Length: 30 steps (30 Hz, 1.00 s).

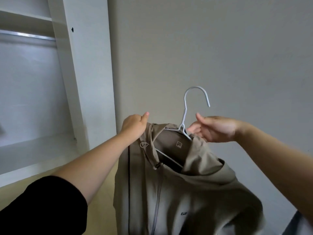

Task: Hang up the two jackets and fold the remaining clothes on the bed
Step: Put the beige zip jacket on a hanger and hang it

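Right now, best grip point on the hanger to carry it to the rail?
Take the white hanger at its neck, just below the hook, coming from the right, where the right hand already pinches. The jacket covers the arms, and the hook must stay free for the rail.

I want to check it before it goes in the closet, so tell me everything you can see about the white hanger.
The white hanger looks like thin coated wire, with an open hook pointing up and curving right. Its shoulders sit tilted inside the neck of the beige jacket; its lower parts are hidden by cloth. The right hand grips beside its neck; the left hand holds the jacket's collar. It is not yet on the closet rail.
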Each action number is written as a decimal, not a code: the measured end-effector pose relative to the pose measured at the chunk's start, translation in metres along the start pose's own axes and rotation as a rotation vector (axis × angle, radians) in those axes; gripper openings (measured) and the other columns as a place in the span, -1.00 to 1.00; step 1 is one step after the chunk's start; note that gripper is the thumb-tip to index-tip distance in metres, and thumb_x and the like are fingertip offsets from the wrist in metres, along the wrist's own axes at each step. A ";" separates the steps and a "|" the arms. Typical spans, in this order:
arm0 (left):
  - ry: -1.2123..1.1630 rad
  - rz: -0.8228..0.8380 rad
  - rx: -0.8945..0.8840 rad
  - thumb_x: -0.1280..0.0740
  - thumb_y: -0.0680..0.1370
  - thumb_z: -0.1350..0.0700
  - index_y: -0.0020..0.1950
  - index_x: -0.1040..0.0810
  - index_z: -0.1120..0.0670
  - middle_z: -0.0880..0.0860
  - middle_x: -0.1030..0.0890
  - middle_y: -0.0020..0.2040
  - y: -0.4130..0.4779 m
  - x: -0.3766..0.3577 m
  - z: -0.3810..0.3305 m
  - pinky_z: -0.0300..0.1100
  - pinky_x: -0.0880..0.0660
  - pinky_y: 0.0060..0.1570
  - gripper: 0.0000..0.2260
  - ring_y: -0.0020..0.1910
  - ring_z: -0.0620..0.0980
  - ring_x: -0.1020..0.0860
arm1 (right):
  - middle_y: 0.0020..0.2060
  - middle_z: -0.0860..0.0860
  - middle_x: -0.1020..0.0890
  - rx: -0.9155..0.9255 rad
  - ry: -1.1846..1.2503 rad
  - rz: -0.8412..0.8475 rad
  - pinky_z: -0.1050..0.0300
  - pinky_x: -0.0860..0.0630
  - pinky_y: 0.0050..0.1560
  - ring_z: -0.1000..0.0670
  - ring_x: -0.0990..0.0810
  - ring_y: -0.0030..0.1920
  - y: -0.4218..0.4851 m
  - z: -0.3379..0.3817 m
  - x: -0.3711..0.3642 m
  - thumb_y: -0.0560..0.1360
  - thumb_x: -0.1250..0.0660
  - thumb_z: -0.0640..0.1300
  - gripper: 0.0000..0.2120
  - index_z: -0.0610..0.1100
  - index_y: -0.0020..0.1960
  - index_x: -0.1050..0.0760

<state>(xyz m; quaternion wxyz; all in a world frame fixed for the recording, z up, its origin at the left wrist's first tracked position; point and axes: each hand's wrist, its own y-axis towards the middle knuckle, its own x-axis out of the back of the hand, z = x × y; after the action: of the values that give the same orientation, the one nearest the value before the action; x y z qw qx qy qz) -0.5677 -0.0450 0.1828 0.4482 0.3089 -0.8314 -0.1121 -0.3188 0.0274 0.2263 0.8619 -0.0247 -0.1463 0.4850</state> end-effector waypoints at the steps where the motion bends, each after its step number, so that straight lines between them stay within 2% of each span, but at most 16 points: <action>1: -0.026 -0.003 -0.018 0.02 0.66 -0.07 -0.46 -0.21 0.15 0.05 -0.28 -0.52 0.000 0.000 -0.002 -0.14 -0.23 -0.34 -0.47 -0.44 0.03 -0.33 | -0.07 -0.11 -0.64 -0.040 -0.026 -0.053 0.04 -0.43 0.09 -0.10 -0.56 -0.01 0.002 -0.003 -0.004 0.51 -0.03 0.16 -0.46 -0.22 0.00 -0.60; 3: -0.041 -0.004 -0.032 0.03 0.66 -0.07 -0.42 -0.30 0.18 0.07 -0.34 -0.49 0.000 0.000 -0.008 -0.13 -0.27 -0.29 -0.48 -0.40 0.04 -0.38 | -0.01 -0.11 -0.65 -0.134 -0.122 -0.071 0.12 -0.50 0.13 -0.06 -0.62 0.04 0.006 -0.014 -0.026 0.61 -0.04 0.05 -0.56 -0.26 0.07 -0.53; 5: -0.050 -0.014 -0.046 0.03 0.66 -0.07 -0.44 -0.28 0.16 0.06 -0.35 -0.49 0.001 -0.001 -0.012 -0.16 -0.27 -0.35 -0.47 -0.42 0.00 -0.38 | -0.13 -0.02 -0.57 -0.063 -0.549 -0.074 0.30 -0.49 -0.08 0.02 -0.64 -0.02 0.009 -0.033 -0.041 0.63 -0.12 -0.19 -0.79 -0.27 -0.01 -0.48; 6: -0.055 -0.018 -0.059 0.02 0.66 -0.07 -0.47 -0.25 0.14 0.05 -0.33 -0.51 0.000 -0.001 -0.013 -0.17 -0.26 -0.37 -0.47 -0.44 -0.01 -0.36 | -0.19 0.05 -0.45 -0.050 -0.537 -0.103 0.32 -0.41 -0.06 -0.01 -0.59 0.10 0.004 -0.041 -0.045 0.61 -0.14 -0.26 -0.87 -0.25 0.01 -0.46; 7: -0.060 -0.023 -0.070 0.01 0.66 -0.06 -0.48 -0.22 0.13 0.05 -0.30 -0.51 0.000 -0.001 -0.014 -0.18 -0.24 -0.38 -0.47 -0.45 -0.01 -0.34 | -0.26 0.10 -0.37 -0.138 -0.356 -0.154 0.34 -0.35 -0.06 -0.02 -0.51 0.19 -0.006 -0.038 -0.056 0.62 -0.11 -0.28 -0.86 -0.19 0.08 -0.43; 8: -0.069 -0.030 -0.079 -0.01 0.65 -0.05 -0.48 -0.20 0.12 0.04 -0.27 -0.52 -0.002 0.000 -0.014 -0.17 -0.23 -0.39 -0.48 -0.46 -0.01 -0.32 | -0.32 0.14 -0.36 -0.241 -0.225 -0.188 0.38 -0.35 -0.14 0.05 -0.52 0.14 -0.011 -0.033 -0.062 0.63 -0.06 -0.30 -0.80 -0.19 0.18 -0.40; 9: -0.080 -0.038 -0.084 -0.04 0.65 -0.03 -0.49 -0.18 0.12 0.04 -0.25 -0.52 -0.002 0.002 -0.013 -0.16 -0.21 -0.40 -0.49 -0.47 -0.01 -0.29 | -0.40 0.20 -0.43 -0.277 -0.157 -0.221 0.45 -0.38 -0.26 0.16 -0.58 -0.06 -0.007 -0.035 -0.063 0.64 -0.02 -0.31 -0.78 -0.21 0.18 -0.39; 11: -0.108 -0.045 -0.080 -0.09 0.64 0.00 -0.49 -0.15 0.11 0.03 -0.21 -0.53 -0.005 0.005 -0.009 -0.15 -0.18 -0.41 -0.50 -0.49 -0.01 -0.26 | -0.59 0.16 -0.54 -0.263 -0.064 -0.090 0.45 -0.43 -0.42 0.26 -0.56 -0.47 -0.004 -0.032 -0.062 0.61 -0.03 -0.40 -0.68 -0.21 -0.11 -0.51; 13: -0.151 -0.031 -0.067 -0.11 0.64 0.00 -0.48 -0.15 0.10 0.00 -0.20 -0.53 -0.008 0.007 -0.005 -0.18 -0.17 -0.42 -0.51 -0.50 -0.04 -0.25 | -0.43 -0.02 -0.65 -0.232 0.008 0.032 0.29 -0.58 -0.27 0.12 -0.64 -0.38 0.003 -0.022 -0.062 0.51 -0.14 -0.47 -0.74 -0.27 -0.15 -0.57; 15: -0.200 -0.016 -0.048 -0.12 0.63 0.00 -0.48 -0.16 0.07 -0.03 -0.19 -0.54 -0.010 0.007 0.000 -0.22 -0.18 -0.41 -0.51 -0.52 -0.06 -0.25 | -0.23 -0.15 -0.68 -0.191 0.032 -0.034 0.08 -0.59 -0.06 -0.04 -0.66 -0.22 0.011 -0.018 -0.050 0.48 -0.14 -0.44 -0.79 -0.39 0.03 -0.51; 20: -0.252 0.020 -0.056 -0.13 0.63 0.00 -0.46 -0.21 0.10 0.00 -0.22 -0.50 -0.010 0.008 0.005 -0.18 -0.22 -0.36 -0.54 -0.48 -0.04 -0.27 | -0.18 -0.19 -0.67 -0.110 0.290 -0.108 0.10 -0.63 -0.18 -0.07 -0.68 -0.23 0.008 -0.006 -0.018 0.49 -0.04 -0.42 -0.69 -0.33 0.03 -0.54; 22: -0.266 0.026 -0.060 -0.12 0.63 -0.01 -0.45 -0.25 0.11 0.02 -0.26 -0.49 -0.009 0.007 0.004 -0.17 -0.25 -0.34 -0.55 -0.46 -0.03 -0.29 | -0.16 -0.16 -0.68 -0.107 0.285 -0.074 0.11 -0.63 -0.18 -0.05 -0.68 -0.20 0.004 -0.005 -0.017 0.50 -0.20 -0.22 -0.75 -0.28 -0.01 -0.61; 24: -0.277 0.029 -0.060 -0.12 0.63 -0.01 -0.44 -0.30 0.12 0.04 -0.32 -0.47 -0.009 0.006 0.003 -0.19 -0.28 -0.32 -0.56 -0.44 -0.03 -0.34 | -0.07 -0.10 -0.69 -0.101 0.225 0.081 0.15 -0.60 -0.11 -0.02 -0.68 -0.07 -0.003 -0.005 -0.021 0.41 -0.30 0.15 -0.58 -0.18 -0.05 -0.68; 26: -0.282 0.037 -0.065 -0.11 0.62 -0.01 -0.41 -0.33 0.15 0.08 -0.36 -0.43 -0.008 0.005 0.001 -0.19 -0.29 -0.30 -0.57 -0.42 -0.01 -0.37 | -0.02 -0.08 -0.69 -0.142 0.033 0.218 0.13 -0.58 -0.03 -0.03 -0.67 -0.01 -0.009 -0.007 -0.026 0.23 -0.47 0.27 -0.46 -0.15 -0.03 -0.67; 28: -0.290 0.042 -0.071 -0.11 0.62 -0.02 -0.38 -0.34 0.17 0.10 -0.37 -0.41 -0.008 0.004 -0.001 -0.19 -0.30 -0.30 -0.58 -0.41 -0.01 -0.37 | -0.06 -0.11 -0.68 -0.226 -0.168 0.276 0.01 -0.57 0.08 -0.06 -0.67 -0.06 -0.007 -0.014 -0.033 0.21 -0.60 0.00 -0.56 -0.19 -0.01 -0.63; 30: -0.300 0.031 -0.068 -0.12 0.62 -0.01 -0.39 -0.34 0.15 0.06 -0.38 -0.42 -0.008 0.004 0.000 -0.20 -0.30 -0.29 -0.58 -0.42 -0.03 -0.38 | -0.10 -0.10 -0.68 -0.261 -0.180 0.257 -0.04 -0.56 0.13 -0.05 -0.67 -0.10 -0.003 -0.019 -0.046 0.32 -0.42 -0.26 -0.74 -0.24 0.01 -0.57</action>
<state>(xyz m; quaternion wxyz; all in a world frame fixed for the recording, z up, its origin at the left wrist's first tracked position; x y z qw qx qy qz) -0.5659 -0.0532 0.1819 0.3309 0.2607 -0.8893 -0.1781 -0.3333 -0.0111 0.1984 0.7658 -0.1110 -0.2800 0.5682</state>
